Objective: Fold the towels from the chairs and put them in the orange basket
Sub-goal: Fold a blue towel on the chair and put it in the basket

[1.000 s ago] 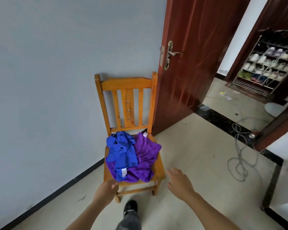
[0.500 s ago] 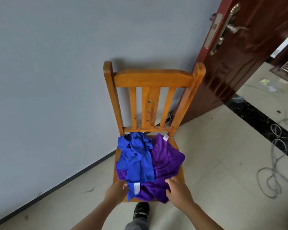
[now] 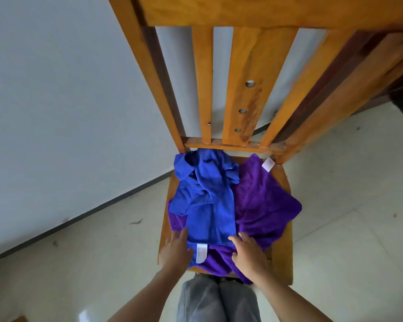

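L hand (image 3: 175, 251), R hand (image 3: 249, 254) reached towels (image 3: 209, 205); chair (image 3: 242, 66) cropped.

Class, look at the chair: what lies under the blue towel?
A purple towel lies under the blue towel, showing on both sides and at the front. What lies beneath the blue towel's middle is covered.

One chair (image 3: 280, 259) from where I stand, with three upright slats (image 3: 240, 66) in its back. Two towels on the seat: one blue towel (image 3: 209, 205), one purple towel (image 3: 265, 205). Two white labels, one per towel. Two hands: left hand (image 3: 175, 249), right hand (image 3: 248, 254).
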`<state>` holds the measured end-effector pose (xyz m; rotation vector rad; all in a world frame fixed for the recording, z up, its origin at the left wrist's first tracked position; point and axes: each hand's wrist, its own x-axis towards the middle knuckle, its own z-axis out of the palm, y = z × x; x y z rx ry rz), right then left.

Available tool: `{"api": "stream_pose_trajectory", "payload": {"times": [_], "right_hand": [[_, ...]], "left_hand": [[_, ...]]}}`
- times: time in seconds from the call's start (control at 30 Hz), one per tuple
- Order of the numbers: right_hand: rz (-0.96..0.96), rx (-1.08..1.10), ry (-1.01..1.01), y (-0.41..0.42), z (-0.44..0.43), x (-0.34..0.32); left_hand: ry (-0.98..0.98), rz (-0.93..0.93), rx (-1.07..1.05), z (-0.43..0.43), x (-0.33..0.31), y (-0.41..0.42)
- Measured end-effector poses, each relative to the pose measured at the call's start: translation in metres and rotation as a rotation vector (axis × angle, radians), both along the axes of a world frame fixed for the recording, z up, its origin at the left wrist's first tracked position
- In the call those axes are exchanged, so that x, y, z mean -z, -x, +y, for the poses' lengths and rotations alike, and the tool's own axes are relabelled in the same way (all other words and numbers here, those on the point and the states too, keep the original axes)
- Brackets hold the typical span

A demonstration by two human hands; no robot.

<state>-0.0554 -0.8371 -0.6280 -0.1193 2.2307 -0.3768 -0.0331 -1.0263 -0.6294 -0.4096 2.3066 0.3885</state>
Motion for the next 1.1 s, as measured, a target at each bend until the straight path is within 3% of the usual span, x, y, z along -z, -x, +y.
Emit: {"api": "stream_pose_trajectory", "payload": {"times": [0.27, 0.43, 0.6, 0.9, 1.0, 1.1], "right_hand": [[-0.197, 0.11, 0.028, 0.008, -0.005, 0.038], [-0.148, 0.458, 0.163, 0.015, -0.012, 0.034], [-0.005, 0.799, 0.334, 0.031, -0.014, -0.03], [0.06, 0.762, 0.676, 0.062, -0.051, -0.191], [0.093, 0.716, 0.752, 0.067, -0.062, -0.238], [0.164, 0.699, 0.839, 0.077, -0.067, -0.292]], "left_hand": [[-0.018, -0.107, 0.018, 0.018, 0.046, 0.004], [0.069, -0.04, -0.005, 0.015, 0.031, 0.016], [-0.051, 0.022, -0.043, 0.003, -0.007, 0.01], [-0.247, 0.264, -0.1, 0.046, -0.125, 0.03], [-0.34, 0.337, -0.271, 0.054, -0.161, 0.041], [-0.486, 0.542, -0.5, 0.044, -0.201, 0.046]]}}
